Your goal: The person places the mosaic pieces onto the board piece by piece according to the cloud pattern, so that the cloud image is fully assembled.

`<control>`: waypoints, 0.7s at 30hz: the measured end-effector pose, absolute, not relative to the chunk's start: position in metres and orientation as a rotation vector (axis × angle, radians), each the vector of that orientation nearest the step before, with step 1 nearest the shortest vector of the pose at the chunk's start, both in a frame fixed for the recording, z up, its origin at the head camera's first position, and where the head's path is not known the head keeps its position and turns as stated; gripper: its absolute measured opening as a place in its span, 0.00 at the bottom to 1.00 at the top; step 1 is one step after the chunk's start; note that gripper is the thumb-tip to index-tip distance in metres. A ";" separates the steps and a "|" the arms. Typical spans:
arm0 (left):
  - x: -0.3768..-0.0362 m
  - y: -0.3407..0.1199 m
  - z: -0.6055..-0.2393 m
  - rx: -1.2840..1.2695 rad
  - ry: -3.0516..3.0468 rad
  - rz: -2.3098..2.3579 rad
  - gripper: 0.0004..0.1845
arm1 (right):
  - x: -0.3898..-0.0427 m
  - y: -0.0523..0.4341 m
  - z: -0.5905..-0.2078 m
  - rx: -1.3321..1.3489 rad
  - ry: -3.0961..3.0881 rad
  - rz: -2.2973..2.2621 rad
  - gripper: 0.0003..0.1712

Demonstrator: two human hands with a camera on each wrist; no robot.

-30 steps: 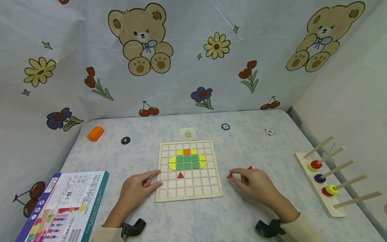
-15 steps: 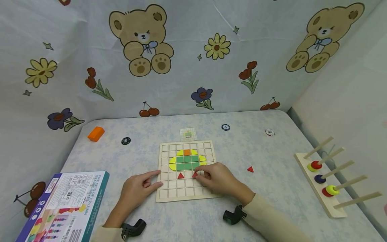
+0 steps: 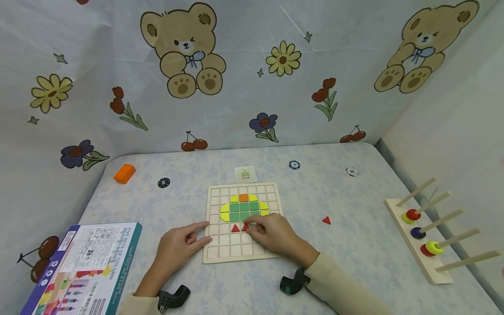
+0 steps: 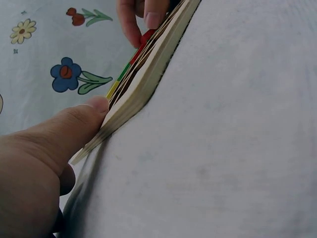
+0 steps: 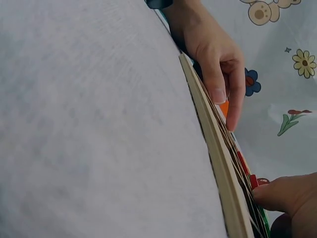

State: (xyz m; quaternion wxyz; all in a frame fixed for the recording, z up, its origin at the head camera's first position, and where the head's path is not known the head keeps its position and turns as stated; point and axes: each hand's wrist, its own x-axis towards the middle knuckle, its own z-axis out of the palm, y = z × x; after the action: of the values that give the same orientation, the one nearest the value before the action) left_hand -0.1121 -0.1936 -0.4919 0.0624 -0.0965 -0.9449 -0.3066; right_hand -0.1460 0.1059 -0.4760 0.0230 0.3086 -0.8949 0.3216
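Observation:
A wooden grid board (image 3: 218,252) bears green squares (image 3: 244,211), yellow curved pieces (image 3: 225,212) and one orange square (image 3: 243,197). Below them, a red triangle (image 3: 235,228) lies in a grid cell. My right hand (image 3: 277,235) pinches a second red triangle (image 3: 245,227) over the cell just right of it; the fingertips partly cover it. On the board's left rim rest the extended thumb and index finger of my left hand (image 3: 176,248). The left wrist view shows that thumb (image 4: 74,126) on the board's edge.
Right of the board lies a loose red triangle (image 3: 327,220). A small pattern card (image 3: 245,174) touches the back. Farther out are an orange block (image 3: 124,173), round chips (image 3: 163,183), a boxed set (image 3: 86,267) at left and a peg rack (image 3: 419,243) with rings at right.
My right hand has carried the pinched red triangle from the table right of the board leftward over the grid, close beside the first triangle. My left hand has stayed on the rim.

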 end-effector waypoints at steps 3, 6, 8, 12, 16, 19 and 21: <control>-0.112 -0.193 -0.492 -0.303 -2.844 -0.928 0.21 | -0.145 0.105 -0.477 0.934 -2.773 0.977 0.09; -0.112 -0.193 -0.491 -0.303 -2.846 -0.933 0.21 | -0.146 0.104 -0.480 0.917 -2.779 0.961 0.09; -0.112 -0.194 -0.491 -0.299 -2.852 -0.936 0.21 | -0.146 0.104 -0.480 0.912 -2.783 0.953 0.10; -0.112 -0.193 -0.490 -0.294 -2.856 -0.948 0.22 | -0.146 0.104 -0.481 0.912 -2.781 0.946 0.09; -0.112 -0.193 -0.490 -0.288 -2.856 -0.954 0.22 | -0.146 0.105 -0.481 0.916 -2.770 0.950 0.09; -0.113 -0.193 -0.491 -0.284 -2.864 -0.949 0.22 | -0.146 0.106 -0.480 0.921 -2.768 0.978 0.10; -0.113 -0.194 -0.491 -0.278 -2.874 -0.953 0.22 | -0.146 0.107 -0.479 0.921 -2.771 1.015 0.11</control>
State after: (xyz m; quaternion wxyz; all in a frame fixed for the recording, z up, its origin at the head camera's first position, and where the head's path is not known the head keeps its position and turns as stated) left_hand -0.1127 -0.1937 -0.4905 0.0505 -0.0915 -0.9440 -0.3130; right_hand -0.1461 0.1073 -0.4790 0.0252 0.2978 -0.8960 0.3284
